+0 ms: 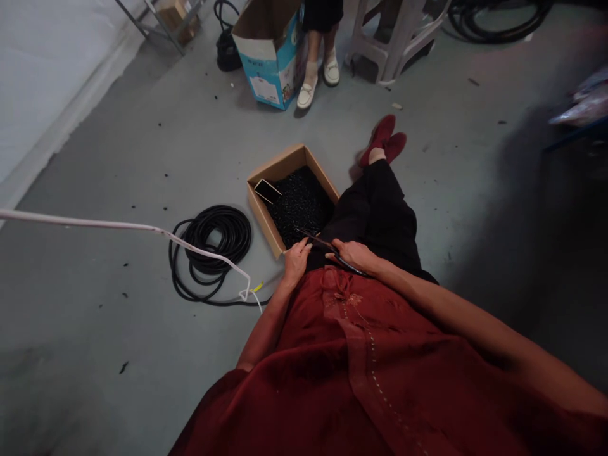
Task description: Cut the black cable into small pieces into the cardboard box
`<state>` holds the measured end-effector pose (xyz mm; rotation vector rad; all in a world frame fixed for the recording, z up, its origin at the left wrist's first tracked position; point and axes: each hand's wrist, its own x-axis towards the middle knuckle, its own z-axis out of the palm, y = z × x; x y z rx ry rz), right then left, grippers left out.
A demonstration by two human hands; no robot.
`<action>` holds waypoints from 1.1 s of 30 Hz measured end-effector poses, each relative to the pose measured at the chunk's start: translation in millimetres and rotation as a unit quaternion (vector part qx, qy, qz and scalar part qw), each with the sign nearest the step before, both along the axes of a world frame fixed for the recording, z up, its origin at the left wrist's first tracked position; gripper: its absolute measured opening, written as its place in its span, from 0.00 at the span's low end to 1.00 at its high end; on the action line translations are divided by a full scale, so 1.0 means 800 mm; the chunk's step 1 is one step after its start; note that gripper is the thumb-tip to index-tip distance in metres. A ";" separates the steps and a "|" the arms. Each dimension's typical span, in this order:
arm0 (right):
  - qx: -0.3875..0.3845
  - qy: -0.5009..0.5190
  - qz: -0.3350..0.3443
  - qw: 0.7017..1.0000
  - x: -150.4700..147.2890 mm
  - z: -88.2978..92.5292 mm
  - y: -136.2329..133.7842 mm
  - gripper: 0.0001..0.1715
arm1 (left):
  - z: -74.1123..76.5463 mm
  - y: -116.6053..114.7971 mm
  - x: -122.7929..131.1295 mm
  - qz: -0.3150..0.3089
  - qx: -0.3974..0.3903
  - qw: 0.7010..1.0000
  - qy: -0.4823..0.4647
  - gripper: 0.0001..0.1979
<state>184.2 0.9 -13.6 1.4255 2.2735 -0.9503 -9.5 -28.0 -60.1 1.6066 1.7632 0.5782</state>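
Note:
My right hand [354, 253] is wrapped around a pair of dark scissors [323, 240], with the slim blades pointing left over the near edge of a cardboard box. My left hand [297, 261] is just left of the blades, fingers closed in a pinch; what it holds is too small and dark to make out. In the cardboard box [266, 221], in front of my lap, lie many short black pieces [304, 202] and a small dark tray with a pale rim [267, 191]. A coil of black hose [221, 244] rests on the floor to the left, its loose end running toward my left forearm.
A white cable [118, 225] crosses from the left edge to beside my left arm. Further off are a blue and white carton [268, 76], another person's white shoes [308, 94] and a plastic stool [394, 54]. More black hose [498, 35] lies far right. Black scraps dot the floor.

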 end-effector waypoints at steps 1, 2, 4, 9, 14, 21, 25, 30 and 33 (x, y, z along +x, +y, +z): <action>0.002 0.000 0.000 1.000 0.000 -0.001 0.000 0.30 | -0.001 0.001 0.000 -0.001 -0.004 1.000 0.002 0.19; 0.004 0.000 0.000 1.000 0.000 -0.002 0.000 0.30 | -0.002 0.001 0.000 -0.001 -0.009 1.000 0.003 0.19; 0.006 -0.002 -0.002 1.000 -0.001 -0.002 -0.001 0.30 | -0.003 0.003 -0.001 -0.001 -0.017 1.000 0.006 0.19; -0.002 -0.010 -0.008 1.000 -0.002 0.003 -0.001 0.30 | -0.002 0.003 0.000 -0.002 -0.021 1.000 0.010 0.19; -0.013 -0.018 -0.014 1.000 -0.004 0.006 0.000 0.29 | -0.002 0.004 0.001 -0.010 -0.026 0.999 0.047 0.19; -0.015 -0.022 -0.014 1.000 -0.006 0.002 0.001 0.28 | -0.005 0.005 0.002 -0.029 -0.037 0.995 0.093 0.19; -0.015 -0.022 -0.015 1.000 -0.006 -0.001 0.002 0.28 | -0.006 0.006 0.001 -0.033 -0.042 0.994 0.096 0.19; -0.012 -0.026 -0.029 0.999 -0.007 -0.001 0.003 0.27 | -0.007 0.008 0.000 -0.023 -0.048 0.996 0.077 0.19; -0.012 -0.025 -0.048 0.998 -0.005 -0.003 0.004 0.29 | -0.007 0.008 -0.002 -0.010 -0.038 0.999 0.033 0.19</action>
